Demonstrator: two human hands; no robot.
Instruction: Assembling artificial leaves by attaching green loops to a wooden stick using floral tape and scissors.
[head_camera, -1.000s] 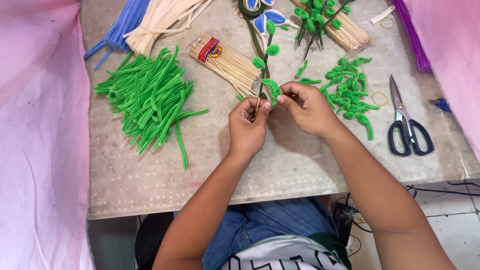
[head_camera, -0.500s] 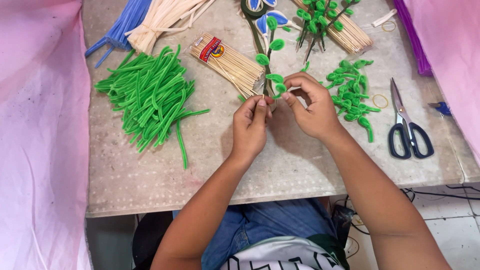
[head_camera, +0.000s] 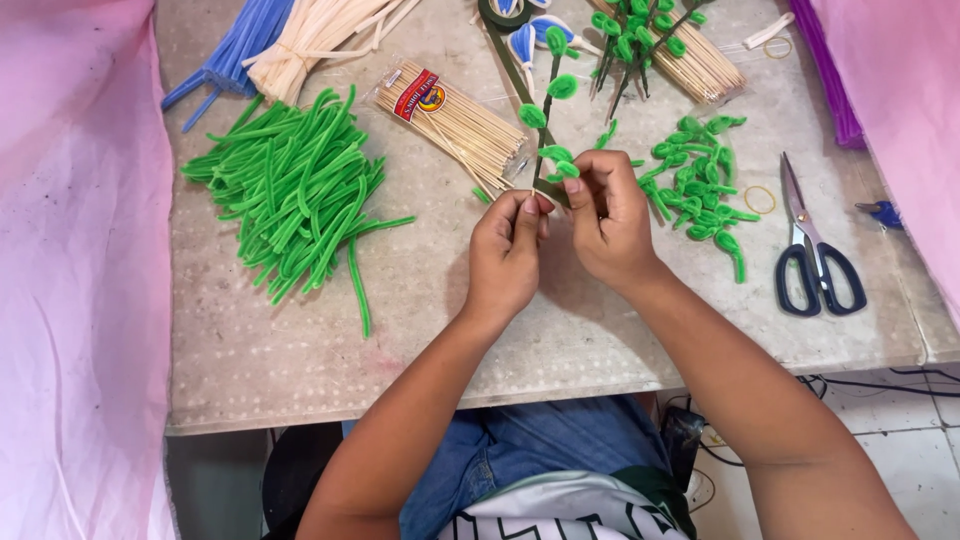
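Note:
A thin dark-green stem with small green pipe-cleaner leaves (head_camera: 553, 120) rises away from me over the table. My left hand (head_camera: 508, 252) pinches the stem's near end with thumb and fingers. Beside it, my right hand (head_camera: 612, 215) pinches the same end, fingertips by the lowest leaf loops (head_camera: 560, 160). The two hands almost touch. The very bottom of the stem is hidden by my fingers.
A heap of green pipe cleaners (head_camera: 296, 188) lies left, a pack of wooden skewers (head_camera: 455, 122) beyond my hands. Curled green leaf pieces (head_camera: 700, 185) and black-handled scissors (head_camera: 815, 262) lie right. Blue (head_camera: 232, 45) and cream pipe cleaners (head_camera: 318, 35) lie far left. Pink cloth (head_camera: 80, 260) flanks the table (head_camera: 420, 330).
The view has shifted a little. My hands have stayed together on the stem's near end, fingers working at it; the stem now stands slightly more to the right.

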